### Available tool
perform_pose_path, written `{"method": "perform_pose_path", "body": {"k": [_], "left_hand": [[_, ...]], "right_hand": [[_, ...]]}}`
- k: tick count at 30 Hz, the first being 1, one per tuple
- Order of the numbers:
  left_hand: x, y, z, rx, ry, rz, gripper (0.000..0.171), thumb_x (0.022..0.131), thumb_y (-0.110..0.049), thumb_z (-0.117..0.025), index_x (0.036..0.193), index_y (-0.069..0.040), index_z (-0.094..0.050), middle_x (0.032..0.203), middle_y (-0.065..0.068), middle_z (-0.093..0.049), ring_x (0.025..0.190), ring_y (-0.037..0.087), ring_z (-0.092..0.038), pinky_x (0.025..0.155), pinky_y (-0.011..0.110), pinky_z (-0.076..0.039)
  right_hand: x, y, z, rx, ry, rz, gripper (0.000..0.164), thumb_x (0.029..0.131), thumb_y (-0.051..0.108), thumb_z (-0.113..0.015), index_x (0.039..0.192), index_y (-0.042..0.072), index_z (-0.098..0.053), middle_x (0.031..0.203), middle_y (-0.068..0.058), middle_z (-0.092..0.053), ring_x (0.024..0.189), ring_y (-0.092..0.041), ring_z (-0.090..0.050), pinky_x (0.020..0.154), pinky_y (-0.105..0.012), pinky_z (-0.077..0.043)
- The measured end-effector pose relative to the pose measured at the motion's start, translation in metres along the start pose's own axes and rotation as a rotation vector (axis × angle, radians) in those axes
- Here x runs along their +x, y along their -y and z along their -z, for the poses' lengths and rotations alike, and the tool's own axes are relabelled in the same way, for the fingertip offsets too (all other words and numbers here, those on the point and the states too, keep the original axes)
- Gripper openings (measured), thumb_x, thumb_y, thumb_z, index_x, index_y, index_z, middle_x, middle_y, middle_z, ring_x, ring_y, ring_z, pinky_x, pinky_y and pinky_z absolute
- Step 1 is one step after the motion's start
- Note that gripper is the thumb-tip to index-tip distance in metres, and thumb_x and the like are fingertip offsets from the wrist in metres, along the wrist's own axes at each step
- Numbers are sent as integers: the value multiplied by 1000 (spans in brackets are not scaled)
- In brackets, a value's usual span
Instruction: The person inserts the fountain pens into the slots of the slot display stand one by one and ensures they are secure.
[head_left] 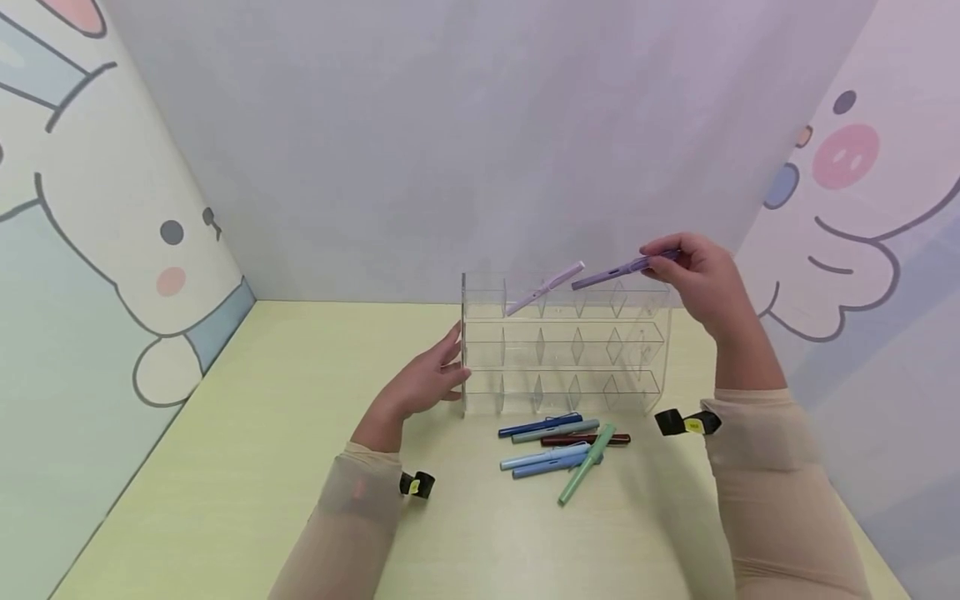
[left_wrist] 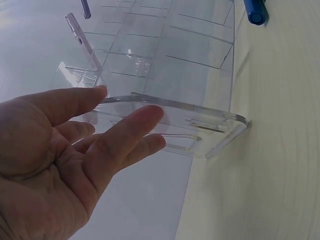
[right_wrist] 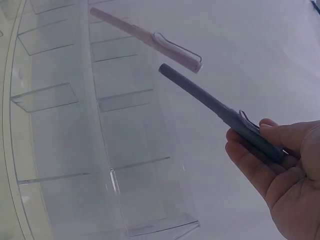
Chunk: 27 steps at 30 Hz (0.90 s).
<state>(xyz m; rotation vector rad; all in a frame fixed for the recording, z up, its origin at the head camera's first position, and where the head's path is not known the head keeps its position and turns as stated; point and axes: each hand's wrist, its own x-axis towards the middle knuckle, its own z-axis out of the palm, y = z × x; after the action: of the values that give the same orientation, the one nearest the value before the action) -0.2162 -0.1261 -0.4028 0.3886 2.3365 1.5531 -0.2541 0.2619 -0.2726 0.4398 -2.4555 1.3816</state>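
Observation:
A clear acrylic pen organizer (head_left: 558, 333) with three tiers of compartments stands upright on the table. My left hand (head_left: 427, 379) is at its left side, fingers (left_wrist: 132, 122) extended against the side panel. In my right hand (head_left: 697, 279), a purple pen (head_left: 611, 273) is pinched near its clip end, above the top tier. Its free end points left and slightly down. A pale pink pen (head_left: 546, 288) leans in the top tier's left part, its clip end sticking out up to the right; the right wrist view shows it close to the purple pen.
Several pens lie before the organizer: a dark blue pen (head_left: 540, 426), a grey-green pen (head_left: 555, 431), a dark red pen (head_left: 618, 439), a light blue pen (head_left: 532, 459), a blue pen (head_left: 540, 468) and a green pen (head_left: 585, 467) across others. A wall (head_left: 450, 150) rises behind.

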Motion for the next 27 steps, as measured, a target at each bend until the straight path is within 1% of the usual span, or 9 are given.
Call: {"method": "perform_pose_path", "body": {"k": [4, 8, 11, 14, 17, 19, 27], "left_hand": [[0, 1, -1, 5, 3, 3, 79, 102, -22, -55, 151, -55, -3, 163, -1, -20, 128, 30, -56, 95, 46, -54], [0, 1, -2, 7, 1, 0, 79, 102, -22, -55, 150, -57, -3, 163, -2, -21, 127, 31, -56, 95, 46, -54], [1, 0, -2, 3, -1, -8, 80, 101, -20, -56, 149, -57, -4, 163, -3, -22, 131, 30, -53, 93, 44, -56], [2, -1, -3, -11, 3, -21, 81, 101, -18, -57, 149, -58, -5, 163, -2, -22, 136, 30, -47, 91, 43, -57], [1, -3, -4, -22, 9, -20, 81, 101, -18, -57, 148, -59, -5, 163, -3, -21, 139, 30, -43, 89, 42, -58], [1, -4, -4, -24, 11, -17, 81, 101, -18, -57, 148, -59, -5, 163, -3, -21, 139, 28, -43, 89, 42, -58], [2, -2, -4, -23, 11, -17, 81, 101, -17, -56, 148, -58, -4, 163, -2, -20, 138, 30, -45, 89, 42, -58]], "right_hand": [[3, -3, -8, -69, 46, -16, 24, 101, 15, -54, 118, 0, -63, 113, -8, -62, 93, -2, -63, 82, -9, -53], [5, -6, -18, -125, 99, -10, 23, 101, 16, -54, 118, 3, -63, 116, -11, -63, 93, -2, -61, 80, -5, -50], [6, -7, -24, -164, 135, -4, 22, 101, 18, -54, 119, 7, -62, 114, -11, -63, 92, -7, -61, 76, -8, -50], [6, -8, -29, -193, 162, 3, 21, 102, 20, -55, 119, 10, -62, 111, -9, -63, 91, -12, -61, 72, -14, -49], [6, -10, -32, -211, 172, 10, 21, 102, 22, -54, 118, 11, -62, 109, -8, -63, 89, -15, -59, 68, -19, -48], [6, -11, -33, -216, 172, 15, 21, 102, 22, -54, 118, 12, -63, 108, -8, -63, 88, -16, -58, 68, -20, -48], [5, -11, -39, -223, 177, 28, 21, 102, 19, -53, 118, 11, -63, 112, -10, -64, 94, -18, -60, 72, -20, -49]]}}
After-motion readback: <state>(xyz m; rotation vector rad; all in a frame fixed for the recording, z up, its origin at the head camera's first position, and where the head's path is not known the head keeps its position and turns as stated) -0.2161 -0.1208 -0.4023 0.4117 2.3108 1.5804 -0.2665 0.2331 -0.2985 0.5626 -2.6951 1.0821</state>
